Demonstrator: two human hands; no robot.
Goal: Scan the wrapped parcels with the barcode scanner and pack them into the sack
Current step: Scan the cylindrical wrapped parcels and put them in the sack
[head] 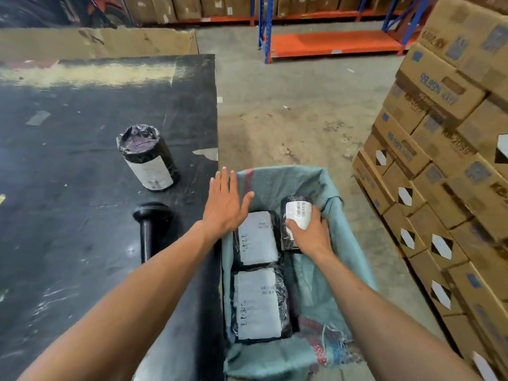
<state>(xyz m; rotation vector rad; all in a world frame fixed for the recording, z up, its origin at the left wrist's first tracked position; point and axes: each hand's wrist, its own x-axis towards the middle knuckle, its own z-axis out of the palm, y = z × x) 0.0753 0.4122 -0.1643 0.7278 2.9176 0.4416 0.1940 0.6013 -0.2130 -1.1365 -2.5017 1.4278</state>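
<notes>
A teal woven sack [308, 273] stands open on the floor beside the black table [82, 149]. Inside it lie two flat black-wrapped parcels with white labels, one at the back [257, 237] and one at the front [258, 303]. My right hand [310, 232] grips a small cylindrical black parcel [298, 213] with a barcode label, low inside the sack at its right side. My left hand [226, 204] hovers flat with fingers spread over the table's edge and the sack's left rim. A taller cylindrical wrapped parcel [148, 158] stands on the table. The black barcode scanner [151, 226] lies on the table near my left forearm.
Stacked cardboard cartons [445, 166] rise close on the right of the sack. Concrete floor [288, 111] stretches ahead to blue and orange shelving [330, 42] holding more boxes. A flattened cardboard sheet [96, 41] lies beyond the table's far edge.
</notes>
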